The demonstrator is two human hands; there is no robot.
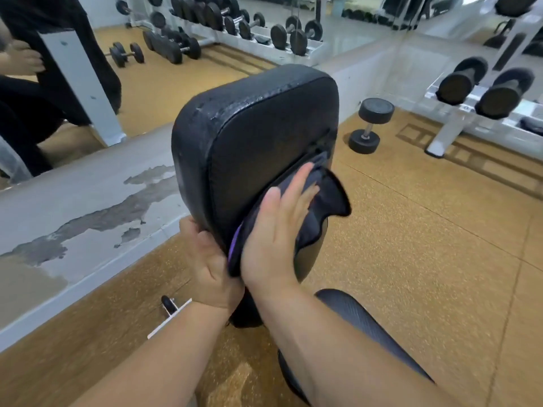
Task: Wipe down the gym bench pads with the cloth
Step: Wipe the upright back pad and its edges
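Note:
The black back pad of the gym bench stands raised and tilted in the middle of the view. My right hand lies flat, fingers spread, pressing a dark cloth with a purple edge against the pad's lower front face. The cloth's loose end hangs off to the right. My left hand grips the pad's lower left edge from the side. The black seat pad shows below, partly hidden by my right forearm.
A mirror wall with a peeling grey ledge runs along the left. A loose dumbbell lies on the cork floor right of the pad. A white dumbbell rack stands at the far right. A white bench foot sticks out at lower left.

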